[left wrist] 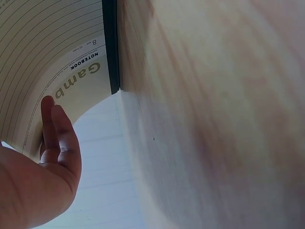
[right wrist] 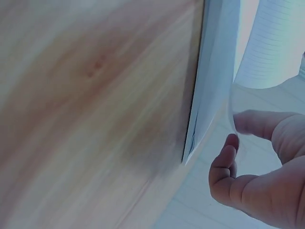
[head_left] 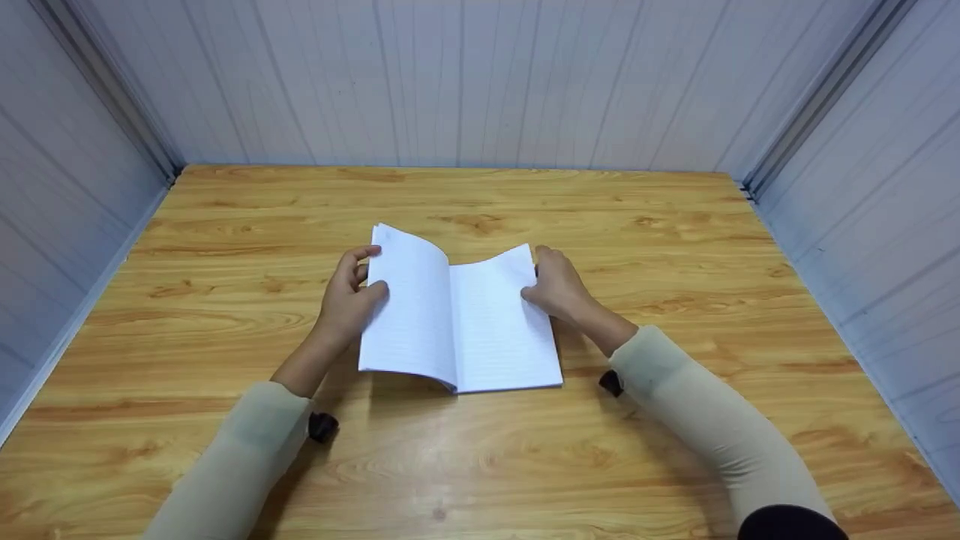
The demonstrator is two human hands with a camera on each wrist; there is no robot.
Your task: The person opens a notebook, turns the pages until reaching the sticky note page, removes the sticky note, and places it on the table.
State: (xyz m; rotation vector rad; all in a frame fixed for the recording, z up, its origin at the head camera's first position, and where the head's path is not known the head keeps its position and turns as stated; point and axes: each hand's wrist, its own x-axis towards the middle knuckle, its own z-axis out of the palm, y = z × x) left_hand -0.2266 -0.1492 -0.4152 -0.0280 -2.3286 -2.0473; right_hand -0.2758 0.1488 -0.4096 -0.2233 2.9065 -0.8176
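Observation:
An open notebook (head_left: 491, 330) with lined white pages lies on the wooden table, its spine toward the middle. My left hand (head_left: 352, 296) holds the raised left side, thumb on the page and fingers behind it. In the left wrist view those fingers rest against the tan printed cover (left wrist: 78, 90), which curves up from a dark spine (left wrist: 110, 47). At the right edge, my right hand (head_left: 556, 285) pinches lifted page edges between thumb and fingers. The right wrist view shows the pinched sheet (right wrist: 231, 102) bowed up above the rest of the page stack (right wrist: 195, 119).
The wood-grain table (head_left: 480, 465) extends around the notebook on all sides. A pale panelled wall (head_left: 457, 82) rises at its back edge, with similar panels at left and right. Small black devices (head_left: 322, 427) sit at both wrists, beside the light sleeves.

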